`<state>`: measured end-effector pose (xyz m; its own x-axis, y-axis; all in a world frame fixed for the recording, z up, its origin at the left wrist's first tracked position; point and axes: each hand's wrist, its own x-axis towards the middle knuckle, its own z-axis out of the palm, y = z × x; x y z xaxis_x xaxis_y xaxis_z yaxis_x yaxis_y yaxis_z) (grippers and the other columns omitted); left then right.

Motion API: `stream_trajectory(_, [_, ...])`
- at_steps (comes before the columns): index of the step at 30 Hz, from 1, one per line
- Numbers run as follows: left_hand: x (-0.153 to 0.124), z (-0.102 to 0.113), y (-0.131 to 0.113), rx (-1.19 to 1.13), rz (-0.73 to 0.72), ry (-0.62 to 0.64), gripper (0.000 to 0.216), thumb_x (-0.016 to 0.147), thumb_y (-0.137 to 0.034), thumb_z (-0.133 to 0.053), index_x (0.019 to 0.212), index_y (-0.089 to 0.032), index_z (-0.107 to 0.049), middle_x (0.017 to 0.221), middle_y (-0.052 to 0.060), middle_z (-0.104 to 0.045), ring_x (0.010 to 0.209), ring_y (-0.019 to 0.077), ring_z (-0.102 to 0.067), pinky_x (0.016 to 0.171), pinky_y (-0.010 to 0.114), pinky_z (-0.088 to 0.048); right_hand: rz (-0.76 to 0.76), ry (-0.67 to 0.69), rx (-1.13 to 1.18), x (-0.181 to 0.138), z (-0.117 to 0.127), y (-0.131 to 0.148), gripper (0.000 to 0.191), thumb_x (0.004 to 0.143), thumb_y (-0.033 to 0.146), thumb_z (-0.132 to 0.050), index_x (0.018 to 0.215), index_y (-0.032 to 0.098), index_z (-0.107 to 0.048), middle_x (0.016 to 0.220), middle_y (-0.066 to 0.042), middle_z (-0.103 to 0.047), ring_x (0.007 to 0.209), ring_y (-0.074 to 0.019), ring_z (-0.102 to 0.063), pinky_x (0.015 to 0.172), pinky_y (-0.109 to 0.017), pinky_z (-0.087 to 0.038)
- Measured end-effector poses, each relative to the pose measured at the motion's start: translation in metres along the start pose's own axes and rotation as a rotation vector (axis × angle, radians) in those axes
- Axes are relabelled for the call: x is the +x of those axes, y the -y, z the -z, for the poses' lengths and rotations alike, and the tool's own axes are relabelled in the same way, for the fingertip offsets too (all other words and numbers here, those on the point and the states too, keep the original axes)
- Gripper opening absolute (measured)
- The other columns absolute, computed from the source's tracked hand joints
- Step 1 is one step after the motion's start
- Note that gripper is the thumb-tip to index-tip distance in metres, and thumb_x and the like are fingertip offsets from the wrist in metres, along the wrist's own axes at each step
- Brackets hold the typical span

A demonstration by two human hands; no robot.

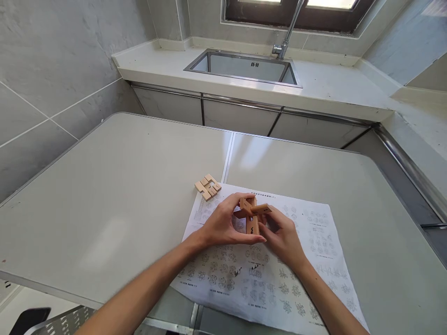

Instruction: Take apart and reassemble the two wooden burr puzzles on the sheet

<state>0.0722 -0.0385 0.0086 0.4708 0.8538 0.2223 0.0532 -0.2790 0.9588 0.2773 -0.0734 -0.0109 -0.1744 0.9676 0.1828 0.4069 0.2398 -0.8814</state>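
A partly joined wooden interlocking puzzle (252, 223) is held above the printed sheet, its brown pieces crossing each other. My left hand (225, 218) grips it from the left, thumb at its lower end and fingers at its top. From the right, my right hand (284, 235) closes its fingers on the puzzle's right side, where one piece juts out; the fingertips are partly hidden. Dark marks show on some pieces. Beyond my left hand, several lighter wooden puzzle pieces (203, 190) lie grouped flat at the sheet's upper left corner.
The large paper sheet (328, 288) with printed puzzle diagrams covers the near middle of the pale folding table (104, 186). Behind the table, a steel sink (240, 65) and faucet (282, 46) are set in a white counter. A dark object (33, 321) shows below at left.
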Motion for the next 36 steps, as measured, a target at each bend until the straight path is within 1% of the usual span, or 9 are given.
stream_trajectory(12, [0.0,0.002,-0.002,0.031,-0.023,0.006,0.09,0.064,-0.046,-0.099,0.14,-0.021,-0.058,0.131,0.014,-0.067,0.118,0.0315,-0.068,0.098,0.042,-0.058,-0.035,0.001,0.072,0.0,0.003,0.001,0.019,0.097,0.03,-0.067,0.114,0.028,-0.074,0.091,-0.001,-0.069,0.076,-0.0201,-0.058,0.073,-0.032,-0.048])
stream_trajectory(16, [0.001,0.006,0.001,0.06,-0.039,0.015,0.086,0.066,-0.047,-0.098,0.138,-0.02,-0.058,0.128,0.014,-0.069,0.117,0.0319,-0.068,0.1,0.043,-0.056,-0.132,0.005,0.166,0.0,0.005,-0.003,0.021,0.095,0.035,-0.071,0.115,0.028,-0.075,0.096,-0.002,-0.074,0.083,-0.0222,-0.065,0.077,-0.034,-0.049])
stream_trajectory(19, [0.003,0.008,0.004,0.101,-0.044,0.003,0.084,0.066,-0.047,-0.097,0.137,-0.021,-0.059,0.129,0.013,-0.07,0.118,0.0319,-0.067,0.103,0.044,-0.054,-0.248,-0.055,0.272,0.001,0.007,-0.004,0.032,0.093,0.04,-0.075,0.122,0.027,-0.073,0.096,-0.004,-0.078,0.087,-0.0247,-0.071,0.081,-0.037,-0.052])
stream_trajectory(21, [0.004,0.009,0.004,0.113,-0.01,-0.026,0.084,0.066,-0.047,-0.097,0.136,-0.02,-0.06,0.129,0.013,-0.07,0.116,0.0313,-0.067,0.1,0.044,-0.055,-0.311,-0.131,0.319,0.002,0.007,-0.003,0.037,0.091,0.042,-0.076,0.124,0.026,-0.072,0.09,-0.004,-0.078,0.084,-0.0249,-0.072,0.081,-0.039,-0.054])
stream_trajectory(23, [0.004,0.01,0.003,0.092,0.052,-0.068,0.083,0.066,-0.047,-0.097,0.136,-0.02,-0.061,0.13,0.014,-0.07,0.117,0.0317,-0.067,0.101,0.044,-0.055,-0.352,-0.218,0.334,0.003,0.007,-0.001,0.038,0.091,0.045,-0.076,0.122,0.025,-0.073,0.092,-0.005,-0.078,0.083,-0.0241,-0.072,0.082,-0.04,-0.056])
stream_trajectory(26, [0.004,0.012,0.0,-0.053,0.181,-0.108,0.078,0.072,-0.049,-0.093,0.137,-0.02,-0.061,0.139,0.016,-0.067,0.128,0.0336,-0.064,0.108,0.045,-0.051,-0.378,-0.304,0.311,0.004,0.006,0.0,0.042,0.088,0.049,-0.079,0.121,0.024,-0.075,0.102,-0.007,-0.079,0.086,-0.024,-0.072,0.083,-0.041,-0.058])
stream_trajectory(28, [0.004,0.014,-0.001,-0.216,0.262,-0.114,0.075,0.079,-0.058,-0.085,0.139,-0.02,-0.06,0.141,0.017,-0.067,0.127,0.0328,-0.065,0.104,0.043,-0.052,-0.376,-0.318,0.269,0.004,0.004,-0.003,0.045,0.087,0.051,-0.08,0.122,0.023,-0.075,0.101,-0.008,-0.078,0.088,-0.0251,-0.071,0.079,-0.04,-0.058])
stream_trajectory(32, [0.007,0.015,0.0,-0.506,0.327,-0.152,0.073,0.09,-0.077,-0.059,0.131,-0.017,-0.059,0.123,0.017,-0.074,0.091,0.0251,-0.07,0.079,0.036,-0.053,-0.33,-0.323,0.186,0.001,0.001,-0.01,0.048,0.089,0.054,-0.079,0.123,0.021,-0.074,0.099,-0.008,-0.076,0.085,-0.0249,-0.069,0.069,-0.037,-0.056])
stream_trajectory(36, [0.01,0.015,-0.001,-0.656,0.31,-0.16,0.076,0.094,-0.081,-0.043,0.123,-0.013,-0.064,0.105,0.014,-0.077,0.075,0.0214,-0.065,0.078,0.037,-0.05,-0.301,-0.327,0.049,0.0,0.002,-0.012,0.044,0.09,0.055,-0.077,0.118,0.022,-0.075,0.093,-0.006,-0.074,0.076,-0.0218,-0.064,0.065,-0.035,-0.052])
